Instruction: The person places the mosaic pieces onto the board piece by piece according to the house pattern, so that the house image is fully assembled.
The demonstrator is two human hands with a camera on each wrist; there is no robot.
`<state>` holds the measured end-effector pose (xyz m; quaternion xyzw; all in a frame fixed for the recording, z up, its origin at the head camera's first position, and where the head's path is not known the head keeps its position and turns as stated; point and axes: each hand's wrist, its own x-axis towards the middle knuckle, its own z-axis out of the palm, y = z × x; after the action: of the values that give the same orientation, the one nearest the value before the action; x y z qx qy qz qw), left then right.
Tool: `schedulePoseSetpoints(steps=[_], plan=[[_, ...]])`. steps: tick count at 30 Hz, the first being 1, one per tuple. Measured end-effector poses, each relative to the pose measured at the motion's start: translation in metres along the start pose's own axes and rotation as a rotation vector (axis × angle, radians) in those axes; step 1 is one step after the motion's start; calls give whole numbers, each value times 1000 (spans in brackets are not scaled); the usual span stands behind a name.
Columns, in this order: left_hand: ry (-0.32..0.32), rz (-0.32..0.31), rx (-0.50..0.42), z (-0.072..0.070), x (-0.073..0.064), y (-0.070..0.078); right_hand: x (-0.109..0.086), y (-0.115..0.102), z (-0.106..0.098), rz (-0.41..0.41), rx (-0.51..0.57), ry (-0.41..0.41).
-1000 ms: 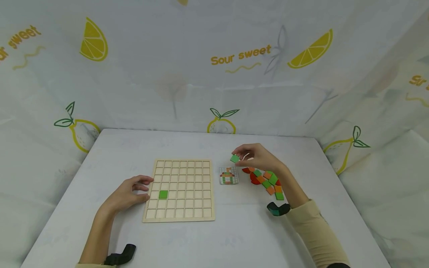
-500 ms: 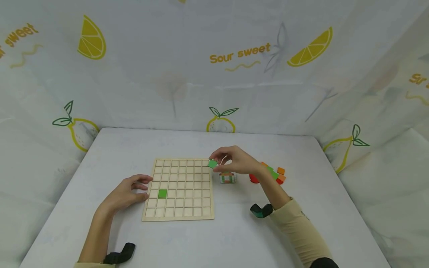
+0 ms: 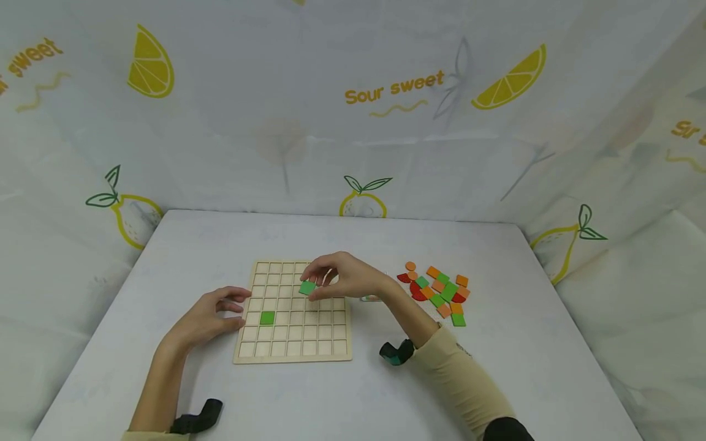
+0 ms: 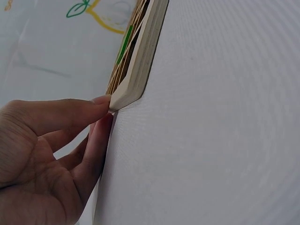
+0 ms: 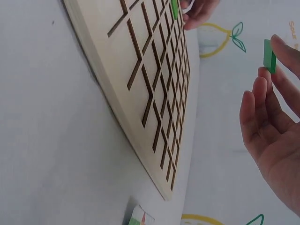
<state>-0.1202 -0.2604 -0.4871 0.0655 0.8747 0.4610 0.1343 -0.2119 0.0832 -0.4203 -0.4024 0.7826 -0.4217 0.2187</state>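
Note:
A square wooden grid board (image 3: pixel 292 360) lies on the white table, with one green square tile (image 3: pixel 267 318) set in a cell on its left side. My left hand (image 3: pixel 206 318) touches the board's left edge; in the left wrist view the thumb (image 4: pixel 101 105) meets the wooden rim. Over the board's upper right part, my right hand (image 3: pixel 350 275) pinches another green square tile (image 3: pixel 307 287) between thumb and fingertips. The right wrist view shows this green tile (image 5: pixel 269 56) held above the board surface.
Right of the board lies a loose spread of orange, green and red pieces (image 3: pixel 448 291), some square, some round or half-round. A small printed pattern card (image 3: pixel 371 298) is mostly hidden behind the right hand. A lemon-print cloth (image 3: pixel 248 122) hangs behind the table.
My right hand has carried the green tile leftward from near the loose pieces, past the card, to above the board. The left hand stays at the board's edge.

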Motion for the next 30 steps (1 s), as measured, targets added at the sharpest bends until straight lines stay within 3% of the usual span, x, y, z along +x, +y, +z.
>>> schedulePoseSetpoints(steps=[16,30], plan=[[-17,11,-19,-3,-1,2,44,-13,54,-68,8,-187],[-25,27,-23,-2,-1,1,55,-8,80,-38,-23,-284]])
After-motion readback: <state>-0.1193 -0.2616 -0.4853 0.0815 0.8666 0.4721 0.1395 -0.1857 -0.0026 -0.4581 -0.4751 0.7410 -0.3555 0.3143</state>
